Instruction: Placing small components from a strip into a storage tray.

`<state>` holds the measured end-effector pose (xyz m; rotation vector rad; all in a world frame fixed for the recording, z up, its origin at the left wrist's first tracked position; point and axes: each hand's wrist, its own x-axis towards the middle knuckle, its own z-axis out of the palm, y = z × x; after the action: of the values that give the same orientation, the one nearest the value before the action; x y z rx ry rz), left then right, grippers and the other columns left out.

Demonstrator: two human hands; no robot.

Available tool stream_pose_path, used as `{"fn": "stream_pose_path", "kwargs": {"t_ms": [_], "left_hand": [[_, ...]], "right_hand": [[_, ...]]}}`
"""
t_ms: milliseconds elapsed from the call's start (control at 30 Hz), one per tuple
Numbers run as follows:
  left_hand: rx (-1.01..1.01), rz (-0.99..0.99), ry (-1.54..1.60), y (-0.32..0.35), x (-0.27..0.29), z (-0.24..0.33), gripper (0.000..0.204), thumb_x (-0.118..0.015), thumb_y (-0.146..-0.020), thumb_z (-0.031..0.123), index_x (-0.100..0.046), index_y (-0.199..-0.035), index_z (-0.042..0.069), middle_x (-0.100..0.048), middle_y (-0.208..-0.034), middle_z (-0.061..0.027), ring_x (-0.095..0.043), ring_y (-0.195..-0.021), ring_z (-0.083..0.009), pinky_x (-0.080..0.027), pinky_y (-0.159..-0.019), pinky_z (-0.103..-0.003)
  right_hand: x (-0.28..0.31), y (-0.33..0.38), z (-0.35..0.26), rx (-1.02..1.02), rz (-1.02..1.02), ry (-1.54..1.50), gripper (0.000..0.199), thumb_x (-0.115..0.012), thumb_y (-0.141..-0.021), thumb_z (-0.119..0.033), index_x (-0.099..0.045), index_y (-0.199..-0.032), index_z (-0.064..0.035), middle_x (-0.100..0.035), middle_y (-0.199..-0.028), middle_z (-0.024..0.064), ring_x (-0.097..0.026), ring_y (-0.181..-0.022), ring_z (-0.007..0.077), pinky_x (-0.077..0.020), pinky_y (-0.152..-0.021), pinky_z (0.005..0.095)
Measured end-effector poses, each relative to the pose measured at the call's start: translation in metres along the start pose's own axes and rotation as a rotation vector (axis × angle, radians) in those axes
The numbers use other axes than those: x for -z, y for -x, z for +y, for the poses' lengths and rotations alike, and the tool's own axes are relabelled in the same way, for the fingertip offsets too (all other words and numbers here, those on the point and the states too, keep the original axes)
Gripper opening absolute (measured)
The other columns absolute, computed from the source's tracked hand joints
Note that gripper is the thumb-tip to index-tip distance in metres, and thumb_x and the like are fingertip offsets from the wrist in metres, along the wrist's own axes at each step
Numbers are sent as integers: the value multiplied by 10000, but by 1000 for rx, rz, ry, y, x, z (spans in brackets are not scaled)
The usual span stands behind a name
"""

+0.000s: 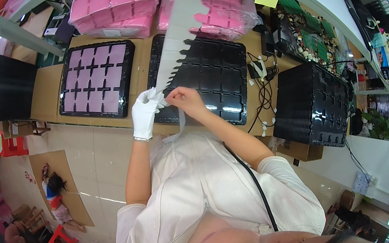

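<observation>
A long white strip with a notched edge (172,39) slants up and away from my hands over a black compartment tray (219,67). My left hand (147,112), in a white glove, is closed on its near end. My bare right hand (187,102) sits just right of the glove, its thumb and forefinger pinched at that same end; the exact grip is too small to make out. A narrow whitish tail (182,121) hangs below my fingers toward my lap. To the left lies a black tray (131,75) with pinkish-purple pieces (91,84) in its compartments.
Pink bagged packs (114,7) line the back. At the right are stacked black trays (307,104), tangled black cables (265,88) and green circuit boards (309,29). Another black stack (8,86) stands far left. A person (57,197) lies on cardboard on the floor, near a red stool (62,242).
</observation>
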<state>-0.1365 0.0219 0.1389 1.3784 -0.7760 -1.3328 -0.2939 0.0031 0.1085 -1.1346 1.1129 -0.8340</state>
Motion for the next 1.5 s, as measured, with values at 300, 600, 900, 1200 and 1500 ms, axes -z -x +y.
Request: {"fn": "stream_pose_path", "kwargs": {"t_ms": [300,600,900,1200,1500], "left_hand": [[14,300,-319,15,20,33,290,-717,-823,274,-661,-801,-11,-646,-684,-34,-585,-603,-56,-433,-538,-192],[43,249,-552,10,55,-15,366,-745,-781,323,-628,-684,-10,-564,-595,-19,-485,-538,-52,-411,-512,-232],[67,238,-393,17,54,-24,288,-752,-777,270,-675,-802,-6,-610,-665,-1,-528,-585,-33,-408,-525,-200],[84,210,-245,12,46,-18,84,-664,-796,106,-663,-795,22,-600,-692,-3,-506,-580,-46,-397,-522,-209],[75,0,-46,6,10,-28,166,-698,-798,161,-664,-865,12,-623,-740,7,-495,-597,-39,-374,-547,-189]], "right_hand": [[5,-9,-1,173,-170,158,56,-710,-769,-83,-682,-813,-62,-449,-632,-80,-373,-603,15,-315,-544,195],[-9,-30,43,300,123,860,78,-634,-722,-137,-583,-733,-80,-628,-778,103,-613,-727,319,-491,-645,426],[-12,-27,36,269,159,880,86,-650,-715,-148,-596,-734,-85,-629,-773,90,-620,-740,299,-496,-650,410],[16,-5,39,-192,-189,-273,91,-571,-825,-109,-596,-888,-48,-597,-793,43,-511,-651,119,-429,-607,241],[1,15,2,-23,-75,22,122,-689,-795,-121,-652,-877,-38,-587,-764,-7,-482,-642,70,-399,-604,206]]}}
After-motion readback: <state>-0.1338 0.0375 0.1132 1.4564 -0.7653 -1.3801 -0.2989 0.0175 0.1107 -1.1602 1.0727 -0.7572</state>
